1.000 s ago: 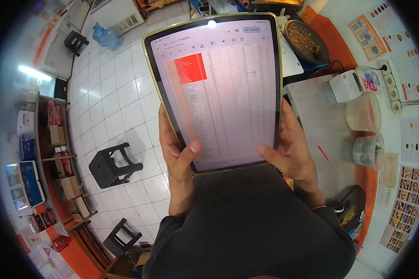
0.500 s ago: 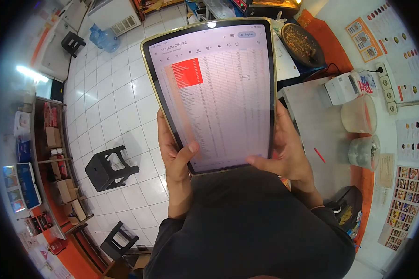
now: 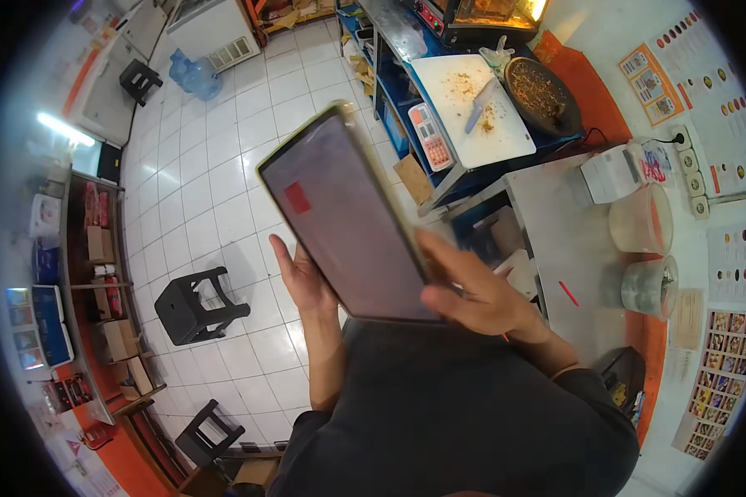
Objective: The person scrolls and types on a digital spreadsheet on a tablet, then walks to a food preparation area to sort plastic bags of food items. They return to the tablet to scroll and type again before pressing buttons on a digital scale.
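Observation:
A tablet in a yellowish-green case leans to the left in front of my dark shirt. Its screen is blurred, with a red block at the upper left. My right hand grips the lower right edge, the thumb over the front and the fingers at the side. At the lower left edge is my left hand, its thumb spread away from the tablet. The other left fingers are partly hidden behind the tablet, so I cannot see whether they touch its back.
A white cutting board with a knife and crumbs lies beyond the tablet, beside a calculator and a dark stone mortar. Right stands a metal counter with plastic tubs. Black stools stand on the tiled floor.
The tablet has dropped lower, turned and tilted leftward, uncovering the cutting board. My left thumb has come off the screen; my right hand has shifted left with the tablet.

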`<state>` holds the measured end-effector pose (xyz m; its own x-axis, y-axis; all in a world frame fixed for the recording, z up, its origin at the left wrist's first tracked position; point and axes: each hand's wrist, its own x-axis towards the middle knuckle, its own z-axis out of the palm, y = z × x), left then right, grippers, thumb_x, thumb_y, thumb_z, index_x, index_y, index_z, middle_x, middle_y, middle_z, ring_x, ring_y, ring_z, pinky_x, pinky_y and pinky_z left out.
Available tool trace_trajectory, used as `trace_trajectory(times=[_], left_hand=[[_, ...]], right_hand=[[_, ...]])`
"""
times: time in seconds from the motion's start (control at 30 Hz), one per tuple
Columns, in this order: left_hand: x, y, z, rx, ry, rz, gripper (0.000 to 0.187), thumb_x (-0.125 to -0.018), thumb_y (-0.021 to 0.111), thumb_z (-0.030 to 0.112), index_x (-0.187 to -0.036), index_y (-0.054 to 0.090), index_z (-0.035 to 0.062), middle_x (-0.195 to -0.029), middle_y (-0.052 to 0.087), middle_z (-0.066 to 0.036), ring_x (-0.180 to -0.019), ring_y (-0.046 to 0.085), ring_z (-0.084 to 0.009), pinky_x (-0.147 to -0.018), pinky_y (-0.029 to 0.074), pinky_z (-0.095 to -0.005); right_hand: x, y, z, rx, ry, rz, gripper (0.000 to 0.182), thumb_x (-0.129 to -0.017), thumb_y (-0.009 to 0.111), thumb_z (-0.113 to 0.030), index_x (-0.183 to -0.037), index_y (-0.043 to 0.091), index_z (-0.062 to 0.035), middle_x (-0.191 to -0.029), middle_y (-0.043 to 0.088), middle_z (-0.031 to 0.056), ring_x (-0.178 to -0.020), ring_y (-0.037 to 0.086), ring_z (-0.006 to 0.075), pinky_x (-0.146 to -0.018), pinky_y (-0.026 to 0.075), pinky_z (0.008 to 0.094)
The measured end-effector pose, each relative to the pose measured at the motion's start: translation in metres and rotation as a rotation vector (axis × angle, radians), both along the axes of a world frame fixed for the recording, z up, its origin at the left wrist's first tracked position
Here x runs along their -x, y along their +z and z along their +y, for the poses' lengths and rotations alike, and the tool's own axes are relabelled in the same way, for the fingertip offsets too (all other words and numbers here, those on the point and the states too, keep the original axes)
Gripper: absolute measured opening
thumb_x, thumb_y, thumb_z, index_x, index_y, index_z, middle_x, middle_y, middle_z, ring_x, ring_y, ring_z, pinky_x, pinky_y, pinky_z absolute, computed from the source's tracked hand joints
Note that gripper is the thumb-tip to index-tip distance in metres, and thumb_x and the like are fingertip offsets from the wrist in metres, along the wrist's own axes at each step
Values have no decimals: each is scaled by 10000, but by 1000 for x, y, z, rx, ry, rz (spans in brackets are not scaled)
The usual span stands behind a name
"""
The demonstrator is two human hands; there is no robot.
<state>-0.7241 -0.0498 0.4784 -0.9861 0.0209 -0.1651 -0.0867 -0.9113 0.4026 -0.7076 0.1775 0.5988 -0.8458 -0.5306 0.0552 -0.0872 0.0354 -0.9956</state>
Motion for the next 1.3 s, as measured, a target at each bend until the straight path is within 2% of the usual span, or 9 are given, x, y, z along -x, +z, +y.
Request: trace_trajectory(times=[0.07,0.17,0.23,0.33,0.6,0.8,1.03,1.13,1.3], left_hand=[[-3,-4,-4,-34,33,30,647,-949,327,563,-1244,545,30,-1246,580,-99,-1141,544,-237,-983,425,-363],[-10,-8,-16,-53,159,60,512,-975,387,452,-1258,529,50,-1237,589,-77,-1120,560,-225,-973,439,-363],[-19,-24,-32,-57,268,35,455,-979,405,412,-1259,532,77,-1230,593,-71,-1131,554,-216,-977,434,-365],[-33,-32,-48,-41,364,-42,398,-978,430,368,-1222,554,80,-1202,608,-81,-1086,585,-218,-930,484,-372],[-25,-30,-53,-65,555,-104,326,-976,447,318,-1127,606,76,-1107,653,-88,-898,664,-215,-763,580,-336],[-19,-21,-52,-61,421,50,343,-979,439,340,-1175,602,111,-1157,639,-43,-1032,612,-219,-868,510,-380],[-33,-24,-66,60,381,55,473,-989,358,438,-1274,514,94,-1245,577,-54,-1125,551,-226,-976,433,-386],[-30,-2,-55,225,254,-79,542,-991,331,455,-1314,454,37,-1270,549,-100,-1146,536,-231,-985,424,-383],[-8,30,-21,548,6,-148,648,-997,247,486,-1351,367,-44,-1330,477,-169,-1206,487,-241,-1013,393,-375]], right_hand=[[3,-2,0,120,102,-163,552,-992,417,-339,-1396,324,26,-1171,569,170,-1109,536,215,-935,408,309],[9,-39,8,109,146,-374,467,-987,434,-326,-1298,459,21,-1094,610,151,-1054,569,195,-891,440,307],[6,-49,16,-105,117,-247,420,-972,458,-351,-1135,563,22,-1017,626,147,-964,604,226,-850,462,334],[-10,-70,25,-364,478,10,401,-944,494,-388,-964,598,-1,-1041,594,137,-977,567,300,-889,430,368],[-20,-59,33,-564,367,-32,513,-877,546,-505,-1085,593,-39,-1067,549,144,-938,580,321,-843,456,394],[-14,-70,23,-577,445,46,414,-911,537,-400,-1105,584,-37,-950,584,139,-916,584,318,-816,457,401],[17,-71,14,-505,430,-6,402,-950,497,-343,-1176,553,-16,-1050,591,121,-996,575,251,-861,449,344],[48,-78,-9,304,345,-537,581,-940,527,-407,-1334,404,2,-1201,552,103,-1090,553,207,-909,443,332],[63,-134,-23,571,188,-844,723,-834,661,-442,-1323,411,27,-1243,547,142,-1104,561,227,-945,451,371]])
